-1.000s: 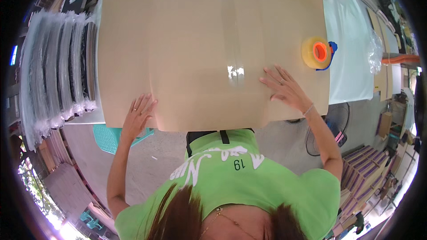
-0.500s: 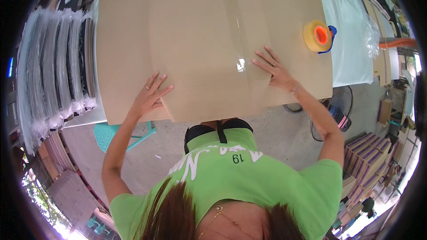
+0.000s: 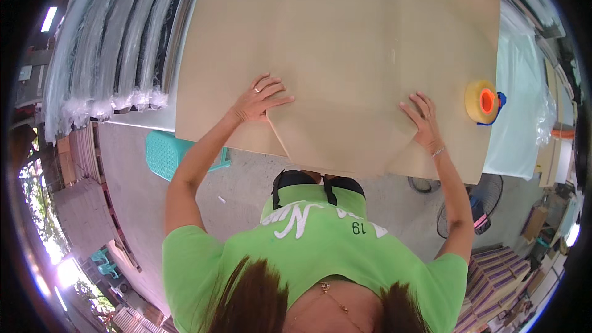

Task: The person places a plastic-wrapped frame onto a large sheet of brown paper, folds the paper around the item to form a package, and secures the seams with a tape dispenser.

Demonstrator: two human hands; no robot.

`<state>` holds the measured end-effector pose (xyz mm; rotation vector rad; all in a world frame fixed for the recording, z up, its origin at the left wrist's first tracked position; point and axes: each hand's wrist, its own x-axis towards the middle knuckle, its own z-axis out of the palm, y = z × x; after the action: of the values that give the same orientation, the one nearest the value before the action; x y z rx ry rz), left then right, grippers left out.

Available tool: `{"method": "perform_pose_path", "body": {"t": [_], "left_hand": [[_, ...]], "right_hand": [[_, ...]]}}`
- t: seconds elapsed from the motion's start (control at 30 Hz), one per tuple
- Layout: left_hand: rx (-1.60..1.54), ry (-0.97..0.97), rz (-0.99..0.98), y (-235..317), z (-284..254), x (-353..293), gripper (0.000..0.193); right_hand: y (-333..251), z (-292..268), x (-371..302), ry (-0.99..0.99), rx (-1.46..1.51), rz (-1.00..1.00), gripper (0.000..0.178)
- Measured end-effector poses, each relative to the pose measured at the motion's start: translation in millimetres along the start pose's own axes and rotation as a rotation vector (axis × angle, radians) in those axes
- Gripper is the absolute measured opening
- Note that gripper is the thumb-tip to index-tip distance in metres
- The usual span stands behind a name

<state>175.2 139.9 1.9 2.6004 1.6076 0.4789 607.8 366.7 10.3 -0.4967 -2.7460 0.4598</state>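
A large brown cardboard box [image 3: 333, 43] lies flat in front of me, a strip of clear tape running along it. Its near flap [image 3: 339, 139] juts toward my body. At the flap's left edge rests my left hand [image 3: 256, 103], fingers stretched and thumb across the edge. My right hand [image 3: 425, 122] lies on the cardboard by the flap's right edge, its fingers extended. Neither hand holds anything. To the right of my right hand, a roll of tape [image 3: 473, 102] with an orange core and a blue part sits on the cardboard.
Several plastic-wrapped panels [image 3: 117, 43] stand at the left. Whitish plastic sheeting [image 3: 515, 98] lies right of the cardboard. Below the table are a turquoise stool [image 3: 163, 154] at left and a fan [image 3: 487, 200] at right. Stacked cardboard pieces [image 3: 499, 274] stand lower right.
The whole view has shifted, so the cardboard and tape roll appear farther right. My right hand has come to the flap's right edge; my left hand stays by its left edge.
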Motion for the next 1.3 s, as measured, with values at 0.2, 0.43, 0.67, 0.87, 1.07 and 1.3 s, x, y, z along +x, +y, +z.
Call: {"method": "perform_pose_path", "body": {"t": [0.2,0.43,0.67,0.87,1.07,1.3], "left_hand": [[-0.070,0.378,-0.792,66.0,30.6,13.2,0.069],[-0.217,0.543,-1.219,155.1,57.1,8.9,0.062],[-0.299,0.033,-0.370,96.5,21.4,-42.0,0.055],[-0.495,-0.446,-0.078,43.9,9.4,-10.2,0.072],[-0.330,-0.307,-0.151,69.3,21.2,0.3,0.071],[-0.634,-0.298,-0.611,215.2,65.2,9.6,0.038]], "right_hand": [[-46.4,27.1,-8.6,0.323,-0.064,0.534,0.066],[-92.9,60.8,-45.9,0.462,0.134,0.895,0.056],[-46.9,16.5,-62.5,-0.192,0.133,0.151,0.033],[-18.7,6.0,-6.1,-0.828,0.192,-0.068,0.041],[-33.3,39.7,-5.9,-0.535,0.226,-0.248,0.047],[-152.2,62.2,-23.1,-0.690,0.298,0.105,0.044]]}}
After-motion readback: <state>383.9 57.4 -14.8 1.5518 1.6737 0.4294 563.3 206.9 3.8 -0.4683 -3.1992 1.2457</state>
